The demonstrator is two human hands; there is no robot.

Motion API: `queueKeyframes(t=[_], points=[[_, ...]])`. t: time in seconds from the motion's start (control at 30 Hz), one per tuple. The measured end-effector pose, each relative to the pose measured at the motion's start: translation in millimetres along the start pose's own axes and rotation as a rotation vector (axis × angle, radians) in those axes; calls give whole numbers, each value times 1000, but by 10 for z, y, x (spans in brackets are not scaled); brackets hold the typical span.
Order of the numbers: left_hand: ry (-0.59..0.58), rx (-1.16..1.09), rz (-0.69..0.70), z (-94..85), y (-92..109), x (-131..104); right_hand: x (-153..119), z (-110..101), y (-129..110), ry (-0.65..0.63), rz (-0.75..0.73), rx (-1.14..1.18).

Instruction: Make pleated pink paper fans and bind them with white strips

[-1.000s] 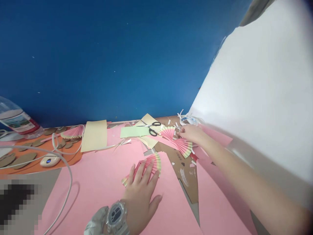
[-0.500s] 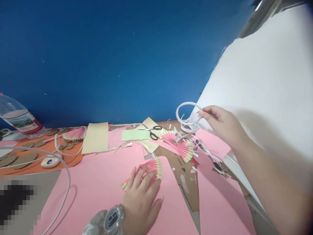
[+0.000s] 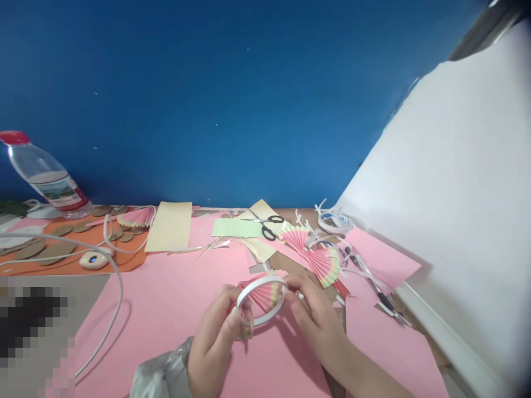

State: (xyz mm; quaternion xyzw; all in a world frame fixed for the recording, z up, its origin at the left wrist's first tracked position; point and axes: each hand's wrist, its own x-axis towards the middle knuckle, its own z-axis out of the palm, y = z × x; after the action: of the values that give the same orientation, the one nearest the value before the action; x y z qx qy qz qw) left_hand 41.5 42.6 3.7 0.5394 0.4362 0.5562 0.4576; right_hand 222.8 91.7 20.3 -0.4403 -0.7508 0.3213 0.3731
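Head view: white ring [image 3: 265,319] before pink fan [image 3: 264,298], scissors [image 3: 263,221] beyond.

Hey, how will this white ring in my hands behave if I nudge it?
The white ring is probably fairly stiff: its outline looks round between your left hand and right hand. It may be light for its size, being a thin band around an open middle. Stood on edge, it would likely roll, since its rim is curved.
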Motion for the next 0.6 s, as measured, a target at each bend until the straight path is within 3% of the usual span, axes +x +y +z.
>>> queueKeyframes(t=[0.13, 0.23, 0.4, 0.5, 0.57, 0.6], points=[[-69, -169, -81, 19, -60, 12, -84, -30, 45, -14, -313, -104], [-68, -138, -51, 20, -48, -7, -143, 10, 52, -1, -447, -116], [-104, 16, 255, 62, 28, -102, -173, 120, 107, 77, -323, -122], [-169, 78, 330, 103, 65, -97, -130, 132, 124, 51, -215, -84], [-325, 146, 435, 121, 82, -48, -103, 121, 110, 37, -183, -50], [-341, 164, 440, 124, 89, -21, -97, 114, 98, 34, -190, -59]])
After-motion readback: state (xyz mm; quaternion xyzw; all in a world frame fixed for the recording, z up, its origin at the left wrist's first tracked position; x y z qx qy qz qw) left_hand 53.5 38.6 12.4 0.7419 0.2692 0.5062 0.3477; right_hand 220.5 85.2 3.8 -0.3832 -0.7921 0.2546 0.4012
